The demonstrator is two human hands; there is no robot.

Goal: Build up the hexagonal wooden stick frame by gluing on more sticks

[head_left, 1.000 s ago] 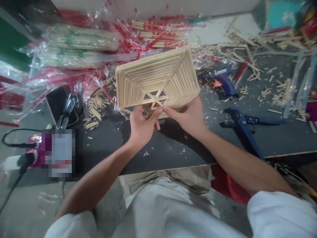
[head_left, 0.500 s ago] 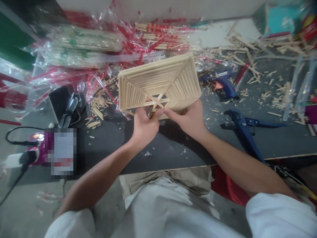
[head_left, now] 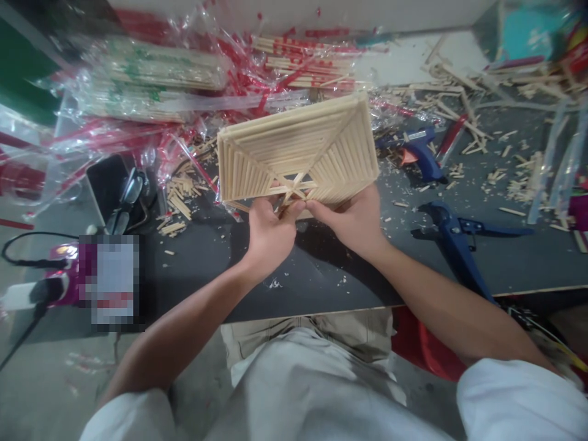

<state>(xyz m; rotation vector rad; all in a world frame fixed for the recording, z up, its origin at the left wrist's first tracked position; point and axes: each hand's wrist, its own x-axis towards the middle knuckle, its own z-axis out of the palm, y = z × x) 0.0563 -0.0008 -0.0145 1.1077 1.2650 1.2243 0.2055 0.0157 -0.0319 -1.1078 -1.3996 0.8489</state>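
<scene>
A pale roof-shaped model made of wooden sticks (head_left: pixel 294 150) is held up above the dark table (head_left: pixel 321 275), hollow side toward me. My left hand (head_left: pixel 269 236) is closed on its near edge, thumb and fingers pinching at the small gap where the sticks cross. Gripping the same edge just to the right, my right hand (head_left: pixel 351 220) has its thumb on the sticks and its fingers underneath.
A blue glue gun (head_left: pixel 416 153) and blue cutters (head_left: pixel 452 239) lie on the table at the right. Bags of sticks in clear and red plastic (head_left: pixel 151 86) fill the back left. Glasses on a dark phone (head_left: pixel 122 196) lie at the left. Stick offcuts litter the surface.
The stick model has tilted and shifted slightly in my hands. Both hands keep their hold on its near edge.
</scene>
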